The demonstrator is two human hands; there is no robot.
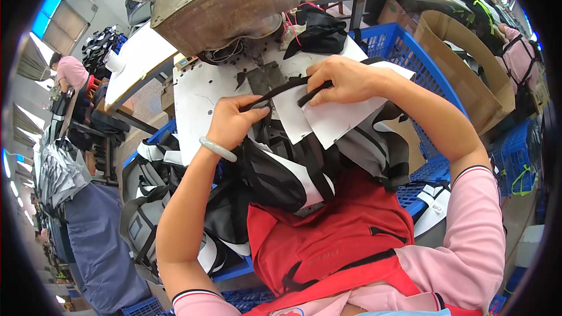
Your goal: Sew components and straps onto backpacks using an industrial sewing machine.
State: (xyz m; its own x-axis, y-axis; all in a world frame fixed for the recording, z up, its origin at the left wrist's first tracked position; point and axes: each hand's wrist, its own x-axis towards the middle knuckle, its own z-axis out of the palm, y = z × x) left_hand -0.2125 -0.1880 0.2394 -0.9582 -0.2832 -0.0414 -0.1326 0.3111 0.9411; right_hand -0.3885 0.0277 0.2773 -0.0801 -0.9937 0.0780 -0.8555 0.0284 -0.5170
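Observation:
My left hand point(229, 122) is closed, thumb and fingers pinching one end of a black binding strip point(281, 89). My right hand point(344, 79) is closed on the strip's other part, where a black edge runs along white sheet-like panels point(336, 120). Both hands hold the strip up over the worktable, and the white panels hang below it. The strip and panels belong to a sewn bag piece point(275, 175) of black, grey and white fabric, which droops over the table's near edge toward my red apron. The fingertips partly cover the strip.
A rusty metal machine housing point(225, 9) stands over the white worktable point(196, 96). Blue crates point(410, 61) lie right and below; grey-black bag pieces point(143, 228) pile at left. A cardboard box point(468, 70) is at right. Another person point(71, 73) sits far left.

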